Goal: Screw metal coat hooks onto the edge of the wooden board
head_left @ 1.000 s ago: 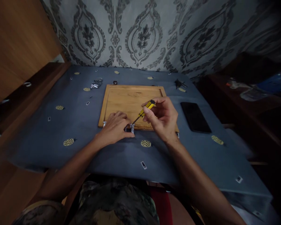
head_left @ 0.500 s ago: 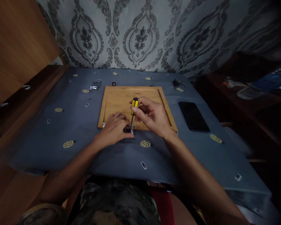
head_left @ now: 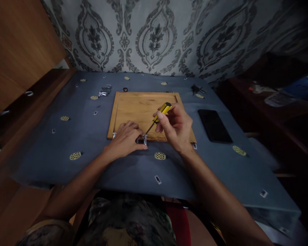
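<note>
A wooden panel (head_left: 136, 106) with a raised border lies flat on the blue patterned tablecloth. At its near edge is a small metal hinge (head_left: 145, 139), partly covered by my left hand (head_left: 125, 138), whose fingers and thumb press around it. My right hand (head_left: 176, 124) pinches a yellow and black screwdriver (head_left: 163, 111) over the panel. The screwdriver leans to the right, its tip down at or just above the hinge; contact is too small to tell. Another metal piece (head_left: 114, 135) shows at the panel's near left corner.
A black phone (head_left: 215, 125) lies right of the panel. Metal parts (head_left: 105, 90) sit at the back left, a small dark object (head_left: 125, 89) behind the panel, and a dark tool-like item (head_left: 197, 89) at the back right.
My right hand has moved right with the screwdriver, which has gone from nearly upright to tilted. My left hand stays at the hinge. The view has shifted slightly.
</note>
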Motion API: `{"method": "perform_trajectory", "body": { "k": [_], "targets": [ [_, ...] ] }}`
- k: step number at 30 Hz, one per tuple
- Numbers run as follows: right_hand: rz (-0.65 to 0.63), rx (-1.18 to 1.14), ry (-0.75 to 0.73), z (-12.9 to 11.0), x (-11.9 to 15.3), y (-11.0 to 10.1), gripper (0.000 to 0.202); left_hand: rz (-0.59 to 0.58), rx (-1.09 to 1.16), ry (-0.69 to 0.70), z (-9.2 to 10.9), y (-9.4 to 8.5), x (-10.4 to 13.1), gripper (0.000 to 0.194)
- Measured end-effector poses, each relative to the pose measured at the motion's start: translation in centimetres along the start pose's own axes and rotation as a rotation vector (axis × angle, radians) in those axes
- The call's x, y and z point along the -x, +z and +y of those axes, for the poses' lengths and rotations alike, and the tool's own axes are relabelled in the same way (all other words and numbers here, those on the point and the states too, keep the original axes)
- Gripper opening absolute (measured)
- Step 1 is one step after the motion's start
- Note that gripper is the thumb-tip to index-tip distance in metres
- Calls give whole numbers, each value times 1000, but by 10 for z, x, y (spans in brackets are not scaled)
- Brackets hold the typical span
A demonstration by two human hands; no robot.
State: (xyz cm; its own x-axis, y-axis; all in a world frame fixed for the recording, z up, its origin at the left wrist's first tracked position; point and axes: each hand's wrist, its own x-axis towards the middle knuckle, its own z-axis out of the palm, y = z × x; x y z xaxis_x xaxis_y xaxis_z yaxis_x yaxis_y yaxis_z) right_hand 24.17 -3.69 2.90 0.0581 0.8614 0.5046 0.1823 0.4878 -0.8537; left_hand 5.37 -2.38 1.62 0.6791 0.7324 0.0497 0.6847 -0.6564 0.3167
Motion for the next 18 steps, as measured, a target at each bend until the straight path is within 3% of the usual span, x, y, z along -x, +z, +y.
{"method": "perform_trajectory", "body": {
  "k": [18],
  "targets": [
    [-52, -25, 35, 13, 3, 4, 42, 23, 0, -17, 1, 3, 1, 35]
  ]
}}
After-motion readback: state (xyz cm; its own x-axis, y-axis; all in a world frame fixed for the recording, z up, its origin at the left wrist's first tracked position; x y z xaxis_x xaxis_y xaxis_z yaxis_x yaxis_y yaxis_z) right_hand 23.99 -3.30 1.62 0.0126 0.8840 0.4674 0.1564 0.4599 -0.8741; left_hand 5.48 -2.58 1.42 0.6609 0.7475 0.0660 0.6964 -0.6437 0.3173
